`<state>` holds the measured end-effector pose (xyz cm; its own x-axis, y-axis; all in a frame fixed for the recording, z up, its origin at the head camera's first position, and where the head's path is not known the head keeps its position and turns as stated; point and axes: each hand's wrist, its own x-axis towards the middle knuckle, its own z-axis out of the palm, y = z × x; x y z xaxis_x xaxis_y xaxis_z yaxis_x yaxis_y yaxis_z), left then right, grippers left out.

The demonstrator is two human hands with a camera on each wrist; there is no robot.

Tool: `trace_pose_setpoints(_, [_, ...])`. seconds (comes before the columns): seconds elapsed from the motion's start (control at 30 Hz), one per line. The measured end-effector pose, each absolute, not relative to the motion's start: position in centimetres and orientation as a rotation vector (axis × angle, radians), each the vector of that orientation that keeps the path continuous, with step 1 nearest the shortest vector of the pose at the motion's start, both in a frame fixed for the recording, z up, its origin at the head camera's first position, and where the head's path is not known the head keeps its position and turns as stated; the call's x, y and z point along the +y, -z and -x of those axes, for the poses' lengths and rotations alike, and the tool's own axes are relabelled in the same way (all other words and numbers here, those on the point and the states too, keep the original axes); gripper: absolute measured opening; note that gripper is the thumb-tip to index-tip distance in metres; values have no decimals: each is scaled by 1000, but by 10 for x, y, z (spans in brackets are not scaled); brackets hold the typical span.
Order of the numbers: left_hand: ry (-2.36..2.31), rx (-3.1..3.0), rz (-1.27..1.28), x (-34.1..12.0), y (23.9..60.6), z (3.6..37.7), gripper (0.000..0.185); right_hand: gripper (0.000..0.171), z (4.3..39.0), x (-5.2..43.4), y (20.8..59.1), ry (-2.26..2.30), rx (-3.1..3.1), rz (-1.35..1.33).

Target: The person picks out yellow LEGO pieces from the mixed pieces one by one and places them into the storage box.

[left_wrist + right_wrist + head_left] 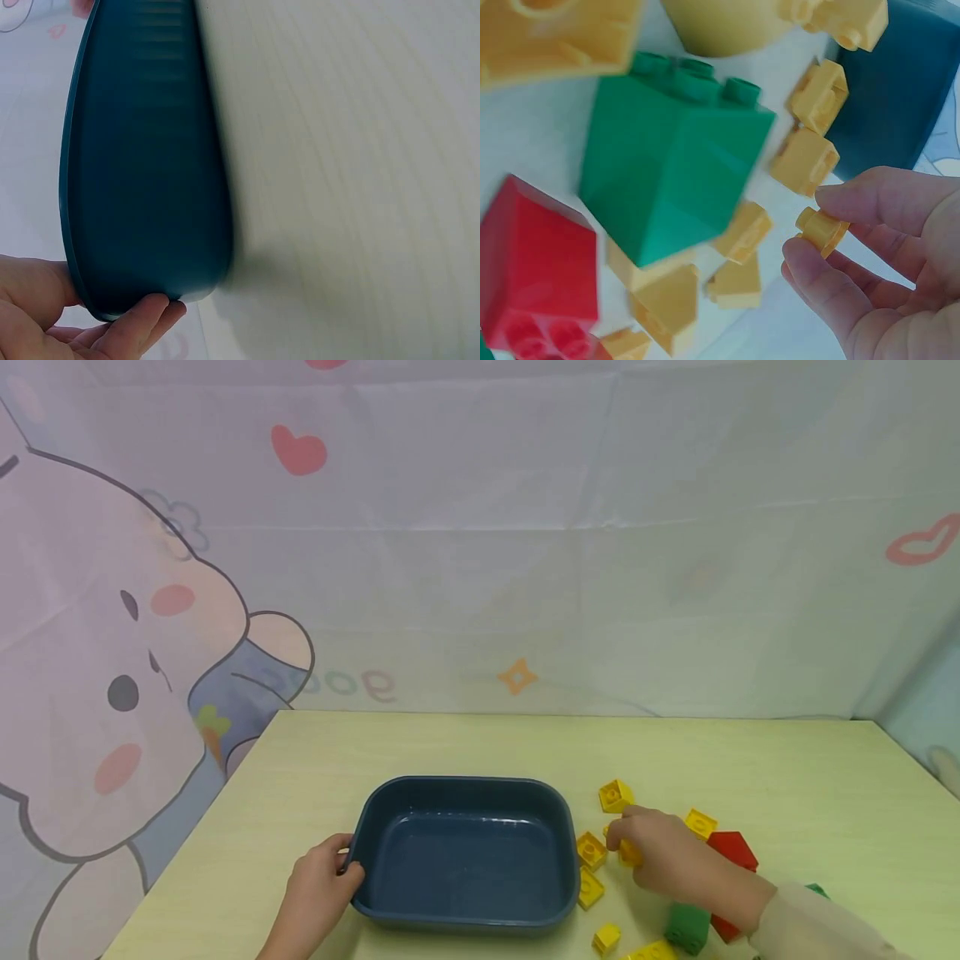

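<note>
A dark blue rectangular basin (465, 868) stands on the table with its inside bare. My left hand (318, 885) holds the basin's left end, thumb on the rim and fingers against the outer wall. In the left wrist view, the fingers (135, 322) curl around the same end. To the right of the basin is my right hand (671, 856), among loose toy bricks. Its thumb and fingers pinch a small yellow toy brick (825, 231), as the right wrist view shows. Other yellow bricks (591, 852) lie beside the basin's right wall.
Red bricks (733, 849) and a green brick (687, 927) lie near the right forearm. More yellow bricks (617, 796) are scattered around that hand. A patterned cloth (480, 543) hangs behind the pale wooden table (420, 743).
</note>
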<state>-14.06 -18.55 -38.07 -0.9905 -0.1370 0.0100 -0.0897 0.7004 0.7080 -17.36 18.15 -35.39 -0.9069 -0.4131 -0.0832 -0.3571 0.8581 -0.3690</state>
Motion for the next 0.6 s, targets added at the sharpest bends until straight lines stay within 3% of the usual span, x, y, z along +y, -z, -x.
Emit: trace_pose_setpoints(0.6, [1169, -2839, -178, -186, 381, 141, 37, 31, 176, 169, 333, 480, 2929, 777])
